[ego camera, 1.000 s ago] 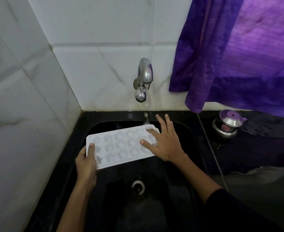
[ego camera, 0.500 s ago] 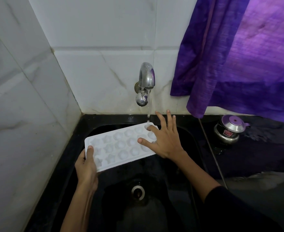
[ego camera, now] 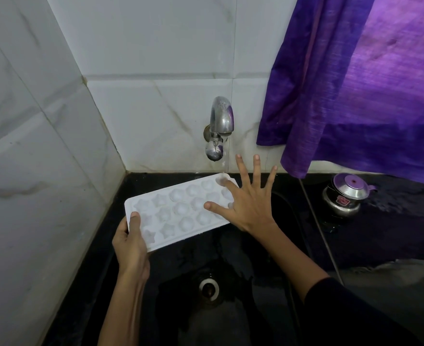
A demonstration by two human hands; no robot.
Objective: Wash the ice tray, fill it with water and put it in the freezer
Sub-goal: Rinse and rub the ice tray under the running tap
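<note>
A white ice tray (ego camera: 176, 213) with star and round moulds is held over the black sink (ego camera: 230, 258). My left hand (ego camera: 131, 243) grips its near left corner, thumb on top. My right hand (ego camera: 245, 201) lies flat with spread fingers on the tray's right end, covering part of it. A thin stream of water falls from the metal tap (ego camera: 219, 126) onto the tray's far right corner.
The sink drain (ego camera: 209, 288) sits below the tray. A small steel pot with a lid (ego camera: 345, 196) stands on the black counter at the right. A purple curtain (ego camera: 355, 83) hangs above it. White tiled walls close the left and back.
The tray has shifted slightly so its far right corner sits under the water stream. My right hand's fingers have spread wider on the tray. My left hand keeps its grip.
</note>
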